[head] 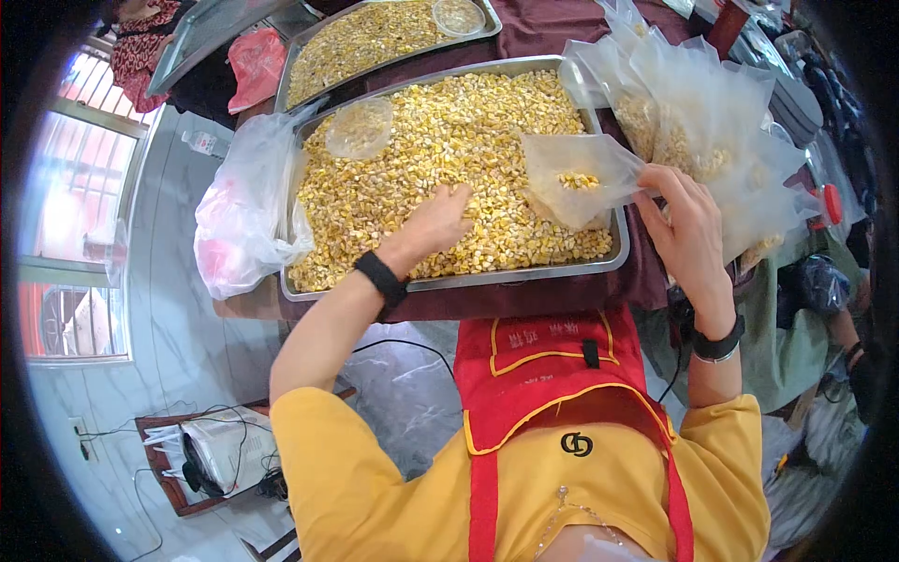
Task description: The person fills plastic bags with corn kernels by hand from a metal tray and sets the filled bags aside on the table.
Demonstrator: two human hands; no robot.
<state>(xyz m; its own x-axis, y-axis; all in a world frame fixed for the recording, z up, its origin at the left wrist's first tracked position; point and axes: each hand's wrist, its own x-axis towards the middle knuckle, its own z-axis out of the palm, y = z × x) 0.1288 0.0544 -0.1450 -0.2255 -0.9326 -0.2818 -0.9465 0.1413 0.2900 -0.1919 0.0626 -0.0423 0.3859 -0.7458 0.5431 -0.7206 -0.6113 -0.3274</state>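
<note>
A large metal tray point(449, 282) holds a broad layer of yellow corn kernels point(484, 105). My left hand point(439, 221) is over the middle of the kernels, palm down and fingers bent into them; whether it grips any is hidden. On the right side, my right hand point(685, 225) pinches the rim of a translucent plastic bag point(607, 151) between thumb and fingers. The bag lies on its side over the kernels, with a small heap of corn inside. A round, clear plastic container point(359, 128) of pale bits rests on the kernels at the tray's upper left.
Another tray of corn point(365, 42) stands beyond. Several filled translucent bags point(702, 133) are stacked at the right. A white plastic bag point(246, 204) hangs over the tray's left edge, near a pink bag point(256, 67). A dark red cloth point(520, 302) covers the table.
</note>
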